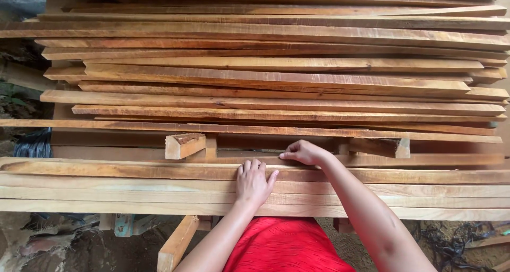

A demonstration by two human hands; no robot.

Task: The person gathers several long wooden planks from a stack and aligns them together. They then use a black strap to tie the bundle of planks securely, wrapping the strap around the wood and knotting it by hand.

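No packages, labels, signs or screens anywhere in sight here, only bare sawn wood and ground.

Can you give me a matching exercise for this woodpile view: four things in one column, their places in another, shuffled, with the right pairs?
Things:
1. left hand
2. right hand
3. short wood block
4. red cloth

Places:
A. bottom middle, below the front planks
B. flat on the front planks, fingers pointing away
C. left of the hands, in the gap behind the front planks
D. fingertips on the plank edge just behind the front planks

Pairs: 1-B, 2-D, 3-C, 4-A
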